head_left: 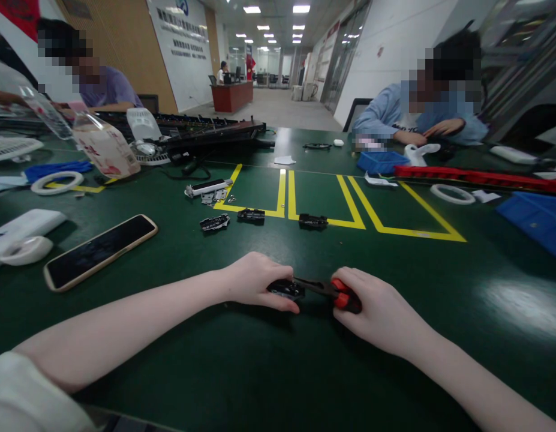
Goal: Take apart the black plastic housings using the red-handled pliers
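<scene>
Between the thumb and fingers of my left hand (260, 281) is a small black part (287, 289), held low over the green table (242, 372). My right hand (372, 309) is wrapped round the red and black handles of a pair of pliers (322, 287). The pliers' jaws point left and reach the upper edge of the black part; whether they grip it cannot be made out. Farther up the table lie three similar black pieces (215, 222), (251, 216), (312, 221) near the yellow tape lines (327, 222).
At the left lie a phone (101, 252) and a white device (26, 231), with a bottle (104, 144) behind. A white-and-metal part (210, 188) sits by the tape. Blue bins (536, 222) stand at the right. Two people sit across the table.
</scene>
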`<state>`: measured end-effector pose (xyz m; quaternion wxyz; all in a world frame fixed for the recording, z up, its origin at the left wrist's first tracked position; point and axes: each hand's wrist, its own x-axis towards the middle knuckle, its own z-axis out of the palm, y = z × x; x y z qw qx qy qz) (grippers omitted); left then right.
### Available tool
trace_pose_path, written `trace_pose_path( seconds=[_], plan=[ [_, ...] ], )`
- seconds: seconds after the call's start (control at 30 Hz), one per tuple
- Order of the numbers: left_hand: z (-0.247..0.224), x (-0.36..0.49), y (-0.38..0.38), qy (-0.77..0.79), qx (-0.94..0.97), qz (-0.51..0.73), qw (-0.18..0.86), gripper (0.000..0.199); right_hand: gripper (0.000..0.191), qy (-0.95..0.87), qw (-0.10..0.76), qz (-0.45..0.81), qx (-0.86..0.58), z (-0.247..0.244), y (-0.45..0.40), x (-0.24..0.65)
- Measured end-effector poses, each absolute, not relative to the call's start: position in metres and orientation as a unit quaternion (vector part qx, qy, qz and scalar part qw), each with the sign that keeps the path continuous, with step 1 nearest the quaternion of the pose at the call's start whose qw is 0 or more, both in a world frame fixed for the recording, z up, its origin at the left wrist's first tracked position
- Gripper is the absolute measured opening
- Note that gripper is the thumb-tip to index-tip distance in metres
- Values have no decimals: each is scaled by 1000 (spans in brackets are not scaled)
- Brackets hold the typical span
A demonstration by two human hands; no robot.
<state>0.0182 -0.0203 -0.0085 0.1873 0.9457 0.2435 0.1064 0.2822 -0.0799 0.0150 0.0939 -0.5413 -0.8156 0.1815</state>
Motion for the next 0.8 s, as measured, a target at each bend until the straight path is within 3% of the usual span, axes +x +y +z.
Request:
trace_pose_path(
  seconds=[0.23, 0.6, 0.8],
  plan=[
    [-7, 15, -20, 208, 946, 148, 199, 46, 20, -784, 180, 205, -558, 4, -73, 293],
    [-5, 14, -23, 179, 959, 165, 148, 52, 18, -834, 181, 122, -506, -1, -71, 294],
    [-3, 13, -24, 169, 953, 200, 153, 27, 20, -830, 185, 124, -511, -3, -71, 296]
  ],
)
